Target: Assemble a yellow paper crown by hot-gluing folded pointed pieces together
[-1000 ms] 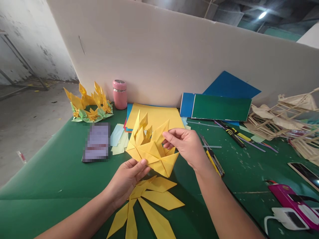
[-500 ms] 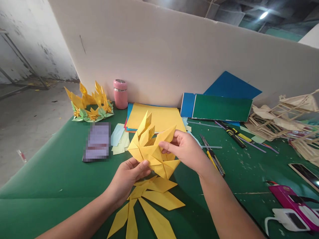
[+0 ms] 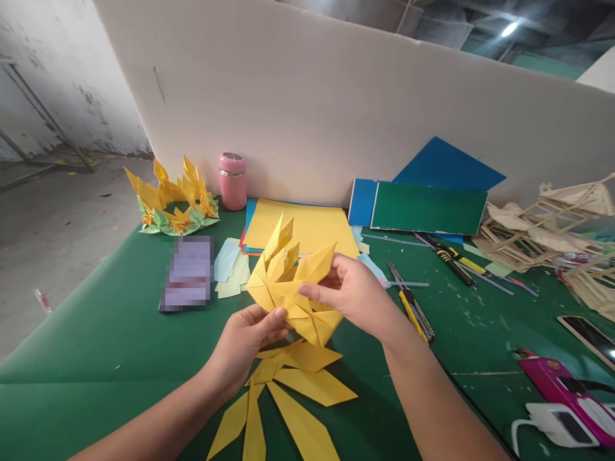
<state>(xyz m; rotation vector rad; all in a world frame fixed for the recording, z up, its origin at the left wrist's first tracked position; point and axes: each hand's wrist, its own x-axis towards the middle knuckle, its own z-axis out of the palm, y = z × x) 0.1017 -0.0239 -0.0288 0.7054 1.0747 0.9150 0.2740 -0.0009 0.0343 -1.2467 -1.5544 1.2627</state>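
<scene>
Yellow paper, folded into a spiky ring of interlocked units [image 3: 288, 288], is held just above the green tabletop [image 3: 96, 358], between the two hands and over a fan of loose yellow folded units [image 3: 293, 397] lying flat below. The left hand [image 3: 245, 349] pinches the near lower edge of the assembly, thumb on top and fingers under; the right hand [image 3: 358, 294] closes thumb and forefinger on a pointed unit on the assembly's right side, which appears to be the piece being seated. Both hands are clamped on the paper, a little apart from each other. To do this well, the left hand should probably keep the finished part steady without crushing its upright points, while the right hand slides the flap straight along its crease into the pocket instead of forcing it at an angle, which could buckle the thin paper or loosen neighbouring joints. Holding close to the joint gives better control than holding the tip. Further back lie a stack of yellow sheets [image 3: 307, 224], a pink flask [image 3: 232, 181], a finished yellow and green paper crown [image 3: 173, 198], and blue and green card [image 3: 427, 205] against the white board [image 3: 336, 109]. A yellow utility knife [image 3: 413, 307] rests just right of the right wrist.
</scene>
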